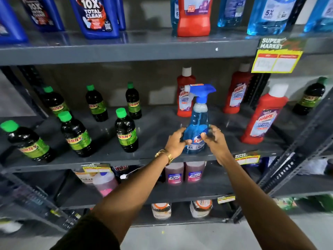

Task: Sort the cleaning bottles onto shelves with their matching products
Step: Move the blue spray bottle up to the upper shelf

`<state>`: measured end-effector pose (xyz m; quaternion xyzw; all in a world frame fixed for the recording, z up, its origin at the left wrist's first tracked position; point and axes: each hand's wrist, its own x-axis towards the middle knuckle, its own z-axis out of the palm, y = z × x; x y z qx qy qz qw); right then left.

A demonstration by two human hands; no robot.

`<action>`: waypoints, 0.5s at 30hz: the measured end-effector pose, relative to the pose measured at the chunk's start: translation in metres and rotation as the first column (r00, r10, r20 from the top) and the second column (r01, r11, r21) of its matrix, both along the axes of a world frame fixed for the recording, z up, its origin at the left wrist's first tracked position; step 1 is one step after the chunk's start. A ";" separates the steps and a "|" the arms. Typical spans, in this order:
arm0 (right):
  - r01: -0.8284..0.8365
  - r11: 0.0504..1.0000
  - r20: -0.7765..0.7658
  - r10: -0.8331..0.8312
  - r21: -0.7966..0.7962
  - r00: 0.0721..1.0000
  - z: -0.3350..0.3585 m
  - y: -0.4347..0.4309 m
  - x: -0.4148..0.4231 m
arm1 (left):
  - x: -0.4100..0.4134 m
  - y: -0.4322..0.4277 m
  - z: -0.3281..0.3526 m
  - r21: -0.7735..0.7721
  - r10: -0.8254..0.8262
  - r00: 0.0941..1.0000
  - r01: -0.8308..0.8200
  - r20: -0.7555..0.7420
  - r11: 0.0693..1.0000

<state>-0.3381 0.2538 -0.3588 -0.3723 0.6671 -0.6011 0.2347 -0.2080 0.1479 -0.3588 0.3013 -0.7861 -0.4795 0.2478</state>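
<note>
The left hand (177, 141) is curled around the lower left side of a blue spray bottle (197, 127), fingers bent onto its body and thumb pressed to the front label. The right hand (213, 136) sits on the bottle's other side, fingers partly spread and blurred, thumb tip against the label; whether its fingers grip firmly or only brush the plastic cannot be told. A gold watch (164, 155) circles the left wrist, and a ring shows on a right finger. The spray bottle stands upright near the front edge of the middle shelf (144, 127), its blue trigger head turned to the right. Just behind it stands a red Harpic bottle (184, 94) with a white cap; two more red Harpic bottles stand further right on the same shelf. To the left, well apart, are several dark Sunny bottles (127, 130) with green caps. The upper shelf (126, 49) carries dark blue bottles on the left, a red bottle in the middle and pale blue liquid bottles (268, 15) on the right. A yellow price tag (277, 58) hangs from its edge.
</note>
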 end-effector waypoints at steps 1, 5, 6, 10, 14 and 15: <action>0.014 1.000 -0.051 -0.015 -0.014 0.999 0.004 0.007 0.007 | 0.008 0.006 0.004 -0.018 -0.005 1.000 0.005 -0.009 1.000; 0.033 0.984 -0.154 -0.060 -0.174 0.986 0.040 0.038 0.049 | 0.050 0.029 0.044 -0.115 -0.069 0.994 0.059 -0.085 0.992; 0.020 0.978 -0.187 -0.060 -0.210 0.981 0.055 0.048 0.059 | 0.060 0.037 0.059 -0.154 -0.099 0.989 0.082 -0.111 0.985; 0.005 0.927 -0.254 -0.108 -0.375 0.961 0.131 0.065 0.084 | 0.081 0.059 0.130 -0.230 -0.161 0.949 0.099 -0.269 0.968; -0.070 0.782 -0.139 -0.021 -0.619 0.990 0.231 0.040 0.107 | 0.104 0.050 0.231 -0.383 -0.128 0.898 -0.048 -0.420 0.922; -0.098 0.759 -0.158 -0.006 -0.643 0.988 0.254 0.027 0.111 | 0.108 0.044 0.254 -0.418 -0.123 0.883 -0.088 -0.452 0.904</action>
